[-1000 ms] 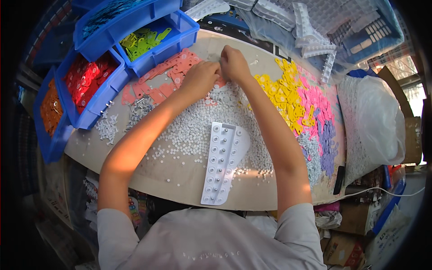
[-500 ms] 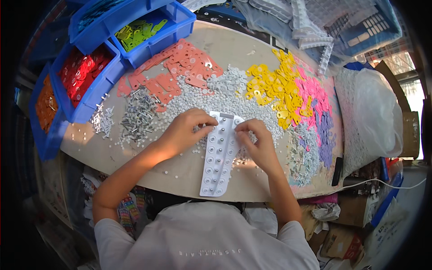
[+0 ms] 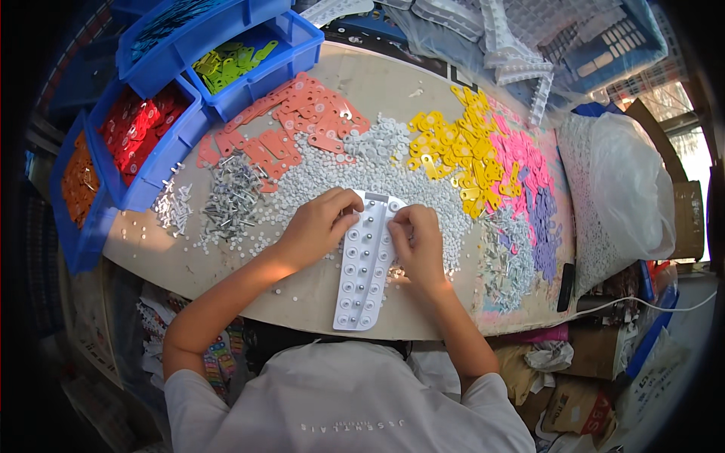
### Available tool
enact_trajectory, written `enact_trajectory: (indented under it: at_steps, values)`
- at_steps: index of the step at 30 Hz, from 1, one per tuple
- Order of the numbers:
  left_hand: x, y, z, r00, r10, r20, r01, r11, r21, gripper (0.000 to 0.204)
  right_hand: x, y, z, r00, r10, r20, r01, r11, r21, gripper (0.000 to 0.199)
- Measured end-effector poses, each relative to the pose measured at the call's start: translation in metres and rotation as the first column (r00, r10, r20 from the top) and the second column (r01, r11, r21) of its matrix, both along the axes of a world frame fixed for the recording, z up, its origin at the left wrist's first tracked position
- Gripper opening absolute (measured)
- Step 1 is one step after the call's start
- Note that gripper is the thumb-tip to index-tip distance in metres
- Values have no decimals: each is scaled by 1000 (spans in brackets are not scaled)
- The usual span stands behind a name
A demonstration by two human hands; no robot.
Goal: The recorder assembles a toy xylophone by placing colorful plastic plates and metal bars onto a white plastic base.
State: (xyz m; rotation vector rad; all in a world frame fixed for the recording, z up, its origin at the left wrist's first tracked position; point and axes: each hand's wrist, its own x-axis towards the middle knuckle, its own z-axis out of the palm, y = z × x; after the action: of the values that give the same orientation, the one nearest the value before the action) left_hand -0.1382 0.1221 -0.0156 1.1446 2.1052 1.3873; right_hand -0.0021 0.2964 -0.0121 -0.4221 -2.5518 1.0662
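A long white plastic tray (image 3: 362, 279) lies on the table in front of me, its narrow end pointing away. Round sockets run down both its sides, with a row of metal studs along the middle. My left hand (image 3: 321, 226) is closed in a pinch at the tray's upper left edge. On the opposite edge, my right hand (image 3: 420, 245) has thumb and fingers pressed together over the sockets. Whatever small piece either hand pinches is too small or hidden to name. Small white round plastic pieces (image 3: 362, 174) spread just beyond both hands.
Coral tabs (image 3: 313, 113), metal rivets (image 3: 238, 189), yellow tabs (image 3: 457, 143), pink tabs (image 3: 525, 155), purple tabs (image 3: 544, 226) and clear-white pins (image 3: 510, 260) lie in piles around the table (image 3: 377, 68). Blue bins (image 3: 162, 170) stand at left. A white sack (image 3: 623, 189) leans at right.
My right hand has shifted down along the tray's right edge, its fingers drawn closer together. My left hand remains by the upper left edge. The whole view has tilted slightly.
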Motion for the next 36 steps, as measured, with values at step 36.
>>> enact_trajectory:
  at_steps: [36]
  values:
    - [-91,50,-23,820,130,-558,-74,990,122,14,-104,80,-21,999,17,39,-32,899,436,8]
